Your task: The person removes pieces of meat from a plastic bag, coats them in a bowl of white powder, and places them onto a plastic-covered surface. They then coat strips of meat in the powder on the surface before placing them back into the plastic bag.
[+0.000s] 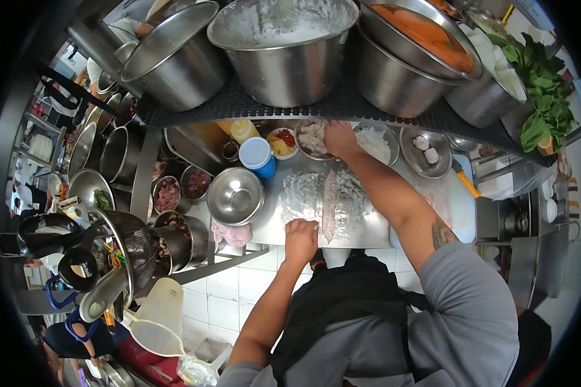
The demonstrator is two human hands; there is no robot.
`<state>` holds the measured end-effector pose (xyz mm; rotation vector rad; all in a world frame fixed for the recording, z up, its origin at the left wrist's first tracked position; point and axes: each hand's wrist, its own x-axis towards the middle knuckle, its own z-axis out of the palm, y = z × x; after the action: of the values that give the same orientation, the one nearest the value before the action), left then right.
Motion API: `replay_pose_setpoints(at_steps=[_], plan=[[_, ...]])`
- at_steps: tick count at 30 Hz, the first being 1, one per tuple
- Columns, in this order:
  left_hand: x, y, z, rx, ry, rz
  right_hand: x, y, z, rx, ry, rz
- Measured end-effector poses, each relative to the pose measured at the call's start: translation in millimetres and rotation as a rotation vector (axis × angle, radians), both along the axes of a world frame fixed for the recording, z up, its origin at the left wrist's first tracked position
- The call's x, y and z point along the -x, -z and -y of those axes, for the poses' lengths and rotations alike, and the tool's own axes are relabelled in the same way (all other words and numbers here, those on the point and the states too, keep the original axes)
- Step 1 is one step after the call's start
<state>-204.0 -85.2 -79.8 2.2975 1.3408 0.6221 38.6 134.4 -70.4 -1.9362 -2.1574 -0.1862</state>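
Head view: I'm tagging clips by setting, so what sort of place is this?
Likely a commercial kitchen: large steel bowls on a rack, a floured counter, and ingredient bowls.

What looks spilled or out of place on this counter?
White flour is smeared over the steel counter around a long strip of meat, between the left hand and right hand. Nothing tipped or broken shows.

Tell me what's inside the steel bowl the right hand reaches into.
Pale floury lumps fill the steel bowl; the right hand covers its right side, hiding whatever lies beneath it.
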Motion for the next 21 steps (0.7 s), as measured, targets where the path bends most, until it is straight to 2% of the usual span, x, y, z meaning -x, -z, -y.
replay_pose_setpoints(at_steps=[1, 7, 13, 15, 17, 21], plan=[[1.7, -1.9, 1.0, -0.020, -0.036, 0.037, -0.2, 4.1, -4.9, -0.017, -0.011, 0.042], [23.2, -10.6, 8.9, -0.047, -0.135, 0.129, -21.6, -24.0, -11.0, 0.480, 0.057, -0.187], [27.2, -5.0, 10.3, -0.007, -0.133, 0.111, -24.4, -31.9, 0.0, 0.491, 0.055, -0.245], [22.0, -6.4, 5.3, -0.010, -0.106, 0.116, -14.3, -1.4, -4.3, 0.031, 0.042, -0.123], [17.3, -9.7, 5.2, -0.011, -0.080, 0.133, -6.2, 8.4, -8.8, -0.050, 0.042, -0.118], [16.5, -21.5, 10.5, -0.005, -0.085, 0.171, -25.5, 10.2, -31.8, 0.319, -0.011, -0.267]])
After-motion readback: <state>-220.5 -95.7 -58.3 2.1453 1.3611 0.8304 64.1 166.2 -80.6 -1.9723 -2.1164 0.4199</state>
